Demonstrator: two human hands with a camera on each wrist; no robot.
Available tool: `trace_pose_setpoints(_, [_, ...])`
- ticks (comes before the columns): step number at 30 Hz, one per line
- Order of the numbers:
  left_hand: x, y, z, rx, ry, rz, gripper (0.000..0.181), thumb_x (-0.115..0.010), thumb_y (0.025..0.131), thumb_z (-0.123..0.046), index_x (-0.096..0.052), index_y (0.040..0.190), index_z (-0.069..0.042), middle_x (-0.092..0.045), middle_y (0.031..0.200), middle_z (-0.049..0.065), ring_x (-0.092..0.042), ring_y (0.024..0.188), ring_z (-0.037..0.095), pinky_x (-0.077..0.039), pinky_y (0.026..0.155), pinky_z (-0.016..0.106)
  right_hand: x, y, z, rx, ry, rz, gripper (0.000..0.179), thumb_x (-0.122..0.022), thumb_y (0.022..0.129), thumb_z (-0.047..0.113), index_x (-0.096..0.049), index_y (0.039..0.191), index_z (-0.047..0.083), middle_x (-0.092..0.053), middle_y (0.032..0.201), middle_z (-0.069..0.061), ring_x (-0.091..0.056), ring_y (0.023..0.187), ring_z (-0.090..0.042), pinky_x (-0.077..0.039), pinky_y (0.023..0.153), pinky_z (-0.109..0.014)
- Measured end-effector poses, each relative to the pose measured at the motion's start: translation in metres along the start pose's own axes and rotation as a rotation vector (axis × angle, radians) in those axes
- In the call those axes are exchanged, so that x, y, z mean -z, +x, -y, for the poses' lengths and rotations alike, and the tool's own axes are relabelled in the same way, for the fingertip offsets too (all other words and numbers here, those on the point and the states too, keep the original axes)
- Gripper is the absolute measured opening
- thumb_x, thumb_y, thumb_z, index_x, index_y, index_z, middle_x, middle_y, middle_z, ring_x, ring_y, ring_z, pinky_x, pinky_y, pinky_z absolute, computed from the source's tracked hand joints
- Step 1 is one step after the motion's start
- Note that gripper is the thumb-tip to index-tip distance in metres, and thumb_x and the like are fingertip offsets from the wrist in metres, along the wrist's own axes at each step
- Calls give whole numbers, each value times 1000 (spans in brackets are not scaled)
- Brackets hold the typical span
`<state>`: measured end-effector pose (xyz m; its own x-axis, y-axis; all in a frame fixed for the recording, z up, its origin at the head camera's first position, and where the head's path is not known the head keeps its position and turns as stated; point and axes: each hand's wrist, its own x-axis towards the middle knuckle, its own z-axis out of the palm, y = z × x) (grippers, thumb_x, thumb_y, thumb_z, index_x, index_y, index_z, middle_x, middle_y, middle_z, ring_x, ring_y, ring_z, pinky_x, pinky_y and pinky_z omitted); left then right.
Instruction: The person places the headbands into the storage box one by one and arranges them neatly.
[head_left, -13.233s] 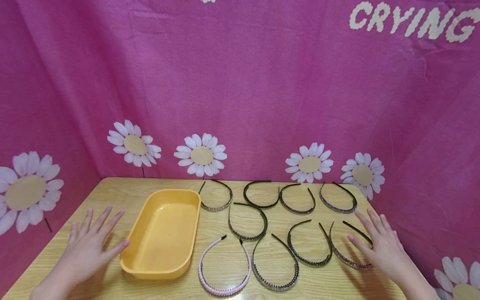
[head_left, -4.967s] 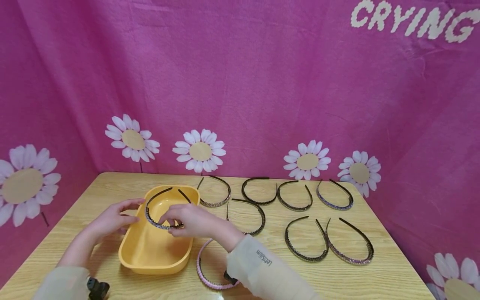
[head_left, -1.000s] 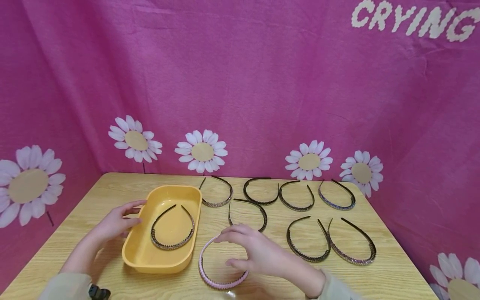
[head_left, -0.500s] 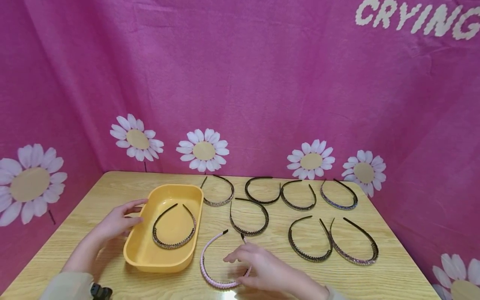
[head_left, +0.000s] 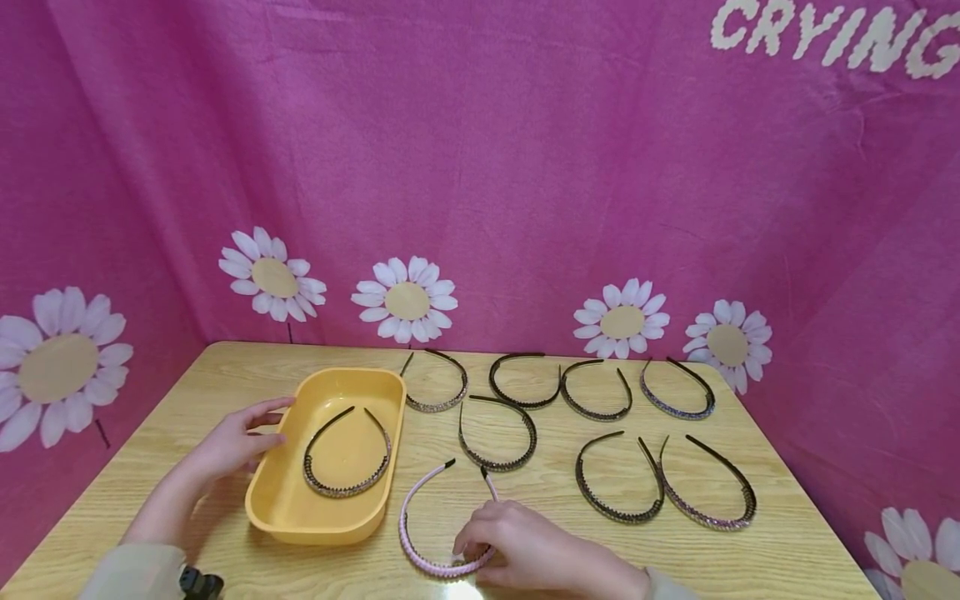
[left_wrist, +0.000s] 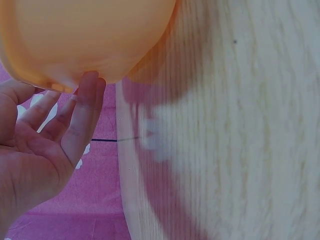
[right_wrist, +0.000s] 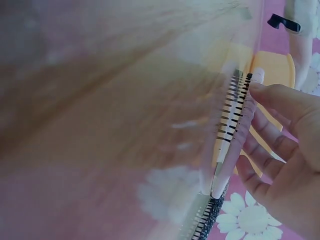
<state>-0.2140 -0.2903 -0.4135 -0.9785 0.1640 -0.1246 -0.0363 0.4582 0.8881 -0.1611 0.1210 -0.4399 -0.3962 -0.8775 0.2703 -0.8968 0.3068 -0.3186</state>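
At six o'clock on the table [head_left: 787, 550]: pink headband [head_left: 446, 572], long axis twelve-to-six, open ends to twelve, right hand [head_left: 517, 543] pinching its five-o'clock side; at ten, yellow tray [head_left: 281, 510], rim held by left hand [head_left: 234, 440]

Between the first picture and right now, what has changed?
A black glittery headband moved left off the wooden table into the yellow rectangular plastic tray and was released. The left hand reached the tray's left edge; the right hand crossed leftward and grips the curved pink headband. Tray, pink headband and seven other dark headbands stayed put.
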Motion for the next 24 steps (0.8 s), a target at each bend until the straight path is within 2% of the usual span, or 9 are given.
trace_pose_setpoints(6, [0, 0, 0, -1, 3, 3, 62, -59, 90, -10, -31, 145, -2, -35, 135, 37, -58, 101, 29, -56, 68, 38, -1, 4, -1, 41, -78, 24, 27, -79, 70, 13, -66, 92, 21, -61, 81, 13, -52, 78, 4, -32, 73, -4])
trace_pose_setpoints(14, [0, 0, -1, -3, -6, 14, 62, -58, 91, -10, -30, 145, -1, -34, 136, 38, -58, 100, 27, -56, 67, 38, -3, 7, -4, 51, -87, 79, 25, -75, 69, 7, -65, 87, 22, -54, 75, 14, -42, 73, 8, -28, 67, 0])
trace_pose_setpoints(24, [1, 0, -2, -1, 29, 10, 60, -59, 91, -10, -33, 144, -1, -35, 135, 37, -58, 97, 26, -55, 65, 37, 2, 9, -4, 89, -133, 78, 24, -75, 68, 8, -63, 84, 23, -52, 74, 14, -41, 72, 8, -28, 64, 0])
